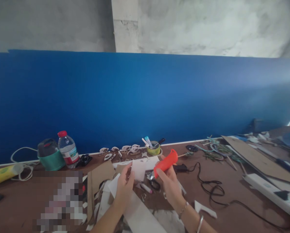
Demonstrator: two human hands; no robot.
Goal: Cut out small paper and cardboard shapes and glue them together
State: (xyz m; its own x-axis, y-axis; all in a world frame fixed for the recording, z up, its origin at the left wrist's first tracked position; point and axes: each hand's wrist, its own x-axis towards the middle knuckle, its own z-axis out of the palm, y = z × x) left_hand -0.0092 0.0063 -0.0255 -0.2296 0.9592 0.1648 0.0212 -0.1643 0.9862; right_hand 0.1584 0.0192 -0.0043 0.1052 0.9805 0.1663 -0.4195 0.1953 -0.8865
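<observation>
Your left hand point(125, 183) pinches a white card point(138, 169) between thumb and fingers. Your right hand point(169, 183) curls around the orange tool point(168, 162), its metal end near the card. Between your forearms lies a pen point(146, 188).

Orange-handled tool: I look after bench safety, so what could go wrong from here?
The orange-handled tool in the right hand has its metal end toward the left hand, which holds a white piece; a slip might hurt that hand. The black cord lies in loose bends to the right and could catch the right arm.
</observation>
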